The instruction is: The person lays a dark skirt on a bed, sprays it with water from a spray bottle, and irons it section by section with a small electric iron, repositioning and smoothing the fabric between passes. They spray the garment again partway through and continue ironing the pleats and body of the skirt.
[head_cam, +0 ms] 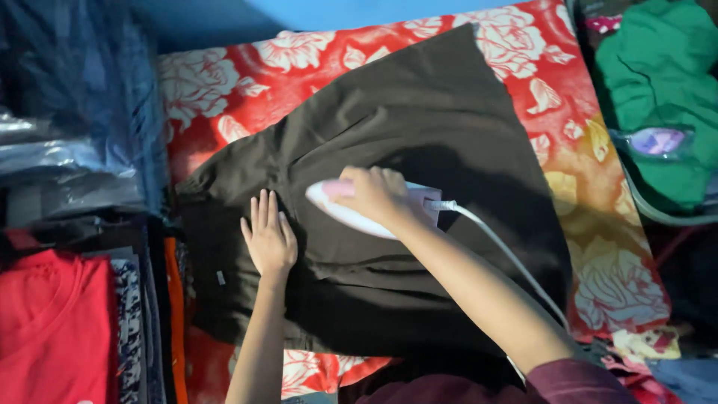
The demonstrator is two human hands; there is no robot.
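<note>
Your right hand (378, 196) has its grip wrapped tight around the pink handle of the white iron (351, 213), soleplate down on the dark brown garment (419, 150). The iron sits near the garment's middle, nose pointing toward your left hand. Its white cord (508, 262) trails back along your right forearm, off the area being pressed.

Your left hand (269, 239) lies flat on the garment just beside the iron's nose, fingers together and extended, holding nothing. My read: it pins the cloth taut so it doesn't bunch ahead of the iron.

The garment is spread across a red floral cover (583, 172) that pads the surface under it, one corner reaching toward the far edge.

Around it: a red shirt (52, 322) at your left, stacked folded clothes in clear wrap (67, 164) beyond that, green cloth (658, 82) in a tub at your right. All well apart from the iron.
</note>
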